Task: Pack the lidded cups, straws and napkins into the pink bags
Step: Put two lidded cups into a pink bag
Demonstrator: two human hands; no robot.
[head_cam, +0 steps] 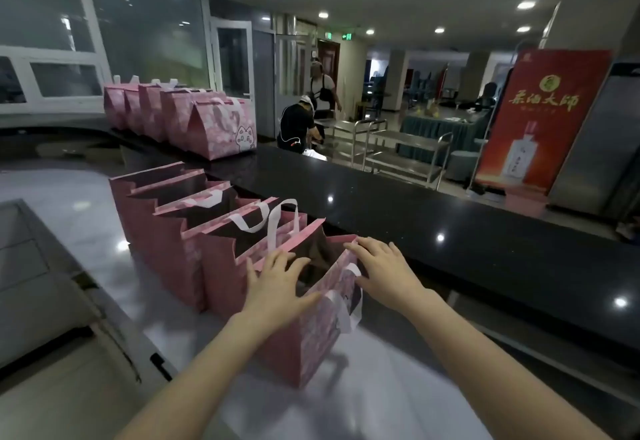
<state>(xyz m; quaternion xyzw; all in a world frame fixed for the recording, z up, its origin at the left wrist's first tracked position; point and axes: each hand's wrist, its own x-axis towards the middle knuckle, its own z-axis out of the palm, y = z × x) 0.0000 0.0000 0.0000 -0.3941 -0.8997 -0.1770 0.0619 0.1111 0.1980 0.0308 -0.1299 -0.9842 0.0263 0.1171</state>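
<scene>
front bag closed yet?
No: the front bag stands with its top wide open, the left hand and right hand spread flat at opposite sides of its rim.

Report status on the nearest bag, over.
Left hand, right hand open, resting on rim of nearest pink bag. Bag mouth open, inside dark. Nothing blocking it.

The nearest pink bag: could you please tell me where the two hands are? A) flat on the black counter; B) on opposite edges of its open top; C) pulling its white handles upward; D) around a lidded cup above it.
B: the left hand and right hand rest, fingers spread, on opposite top edges of the nearest pink bag.
</scene>
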